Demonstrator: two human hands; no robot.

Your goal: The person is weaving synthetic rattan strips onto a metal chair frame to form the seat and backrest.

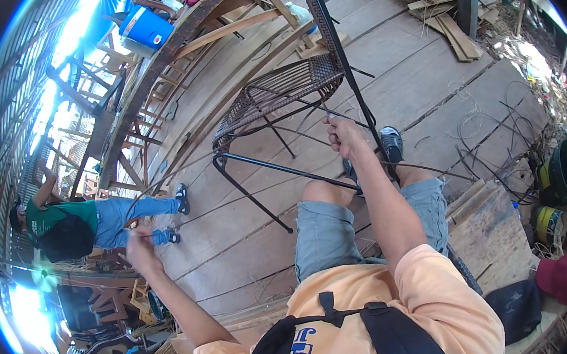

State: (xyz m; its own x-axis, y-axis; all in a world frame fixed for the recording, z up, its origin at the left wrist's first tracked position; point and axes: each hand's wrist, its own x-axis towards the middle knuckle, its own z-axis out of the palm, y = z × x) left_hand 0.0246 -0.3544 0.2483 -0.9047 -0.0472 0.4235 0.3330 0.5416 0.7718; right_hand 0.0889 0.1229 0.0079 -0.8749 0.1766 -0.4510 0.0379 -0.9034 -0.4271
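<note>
A brown woven chair (pixel 284 89) with a black metal frame (pixel 277 168) lies tipped in front of my legs, its open weave partly covering the frame. Beside the woven seat, my right hand (pixel 346 135) is closed in a fist close to a thin frame bar; what its fingers grip is hidden. My left hand (pixel 142 251) is stretched far out to the left, closed and slightly blurred. A thin brown weaving strand (pixel 162 181) curves from it up toward the chair.
Another person (pixel 83 227) in a green shirt stands at the left. A blue cooler jug (pixel 147 28) sits by a curved wooden bench (pixel 132 93). Loose strands (pixel 483 127), a green bucket (pixel 564 173), a wooden board (pixel 495 226) and caps (pixel 561 277) lie on the right.
</note>
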